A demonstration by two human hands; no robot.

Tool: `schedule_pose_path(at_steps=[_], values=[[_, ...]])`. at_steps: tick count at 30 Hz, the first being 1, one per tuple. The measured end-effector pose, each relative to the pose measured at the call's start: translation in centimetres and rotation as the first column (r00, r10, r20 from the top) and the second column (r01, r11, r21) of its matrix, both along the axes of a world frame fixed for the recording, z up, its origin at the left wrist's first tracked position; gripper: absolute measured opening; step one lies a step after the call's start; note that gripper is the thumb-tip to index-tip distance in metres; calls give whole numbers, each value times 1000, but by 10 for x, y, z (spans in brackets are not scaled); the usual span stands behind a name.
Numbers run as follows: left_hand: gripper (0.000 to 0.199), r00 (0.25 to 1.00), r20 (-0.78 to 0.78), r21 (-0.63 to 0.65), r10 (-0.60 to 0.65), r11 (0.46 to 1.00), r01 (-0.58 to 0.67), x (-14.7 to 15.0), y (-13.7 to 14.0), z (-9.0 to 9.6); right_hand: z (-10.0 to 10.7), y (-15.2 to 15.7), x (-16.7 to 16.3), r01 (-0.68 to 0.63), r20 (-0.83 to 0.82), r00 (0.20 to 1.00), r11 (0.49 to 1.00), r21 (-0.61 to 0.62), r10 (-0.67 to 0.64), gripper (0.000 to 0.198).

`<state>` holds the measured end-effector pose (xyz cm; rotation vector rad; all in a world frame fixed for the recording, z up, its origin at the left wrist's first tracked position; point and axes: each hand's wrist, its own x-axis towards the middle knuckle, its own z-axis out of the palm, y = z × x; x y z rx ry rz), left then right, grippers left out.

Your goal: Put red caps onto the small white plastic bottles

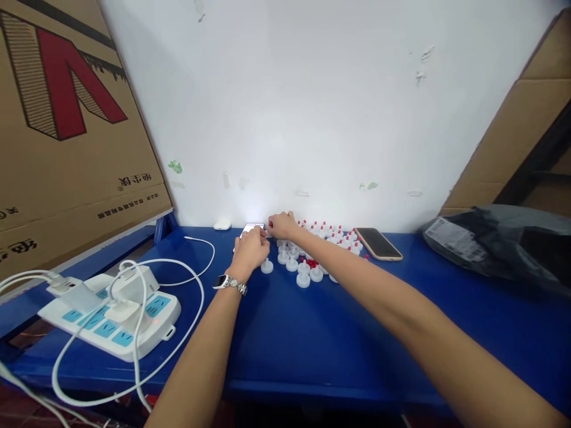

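Left hand [252,246] and right hand [282,227] are curled, grip unclear; red-tipped pieces [344,243] are massed rightward, bare pieces [291,265] remain nearer.

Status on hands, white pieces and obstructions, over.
Left hand, right hand close together, grips unclear. White pieces clustered nearby, many red-tipped. Right forearm partly blocks some from view.

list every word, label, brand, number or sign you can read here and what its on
"®": on the cardboard box, beside printed characters.
Chinese characters on that box: seemingly upside down, too blurred to quote.
Big red shape, same box: cannot tell if it is a letter.
Shipping label on the grey bag: too small.
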<state>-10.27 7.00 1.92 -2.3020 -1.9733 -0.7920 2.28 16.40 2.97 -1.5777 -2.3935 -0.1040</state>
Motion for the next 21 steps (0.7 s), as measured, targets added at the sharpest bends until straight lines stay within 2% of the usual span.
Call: schedule_pose_path(at_steps=[2, 4, 7, 10, 13, 15, 18, 21], values=[[25, 1000, 25, 45, 13, 999, -14, 2, -1, 0, 5, -8, 8, 16, -64, 998, 1000, 18, -15, 26], [34, 998, 64, 117, -27, 993, 20, 7, -4, 1, 12, -23, 21, 33, -214, 976, 999, 20, -28, 27], [45, 966, 130, 201, -224, 960, 196, 21, -11, 4, 19, -54, 45, 15, -473, 881, 1000, -4, -15, 31], [34, 889, 183, 192, -420, 902, 386, 38, -22, 10, 18, -88, 68, -42, -616, 787, 999, -2, 32, 34], [22, 828, 198, 169, -525, 850, 498, 55, -35, 16, 10, -114, 84, -91, -726, 685, 996, -13, 53, 33], [18, 809, 212, 158, -549, 836, 525, 62, -41, 20, 5, -123, 89, -113, -794, 606, 993, -27, 47, 32], [18, 784, 314, 136, -536, 842, 522, 69, -43, 20, 2, -130, 90, -135, -864, 501, 991, -14, 56, 33], [22, 715, 459, 149, -527, 839, 523, 73, -38, 18, 4, -132, 86, -163, -880, 466, 986, 17, 92, 33]])
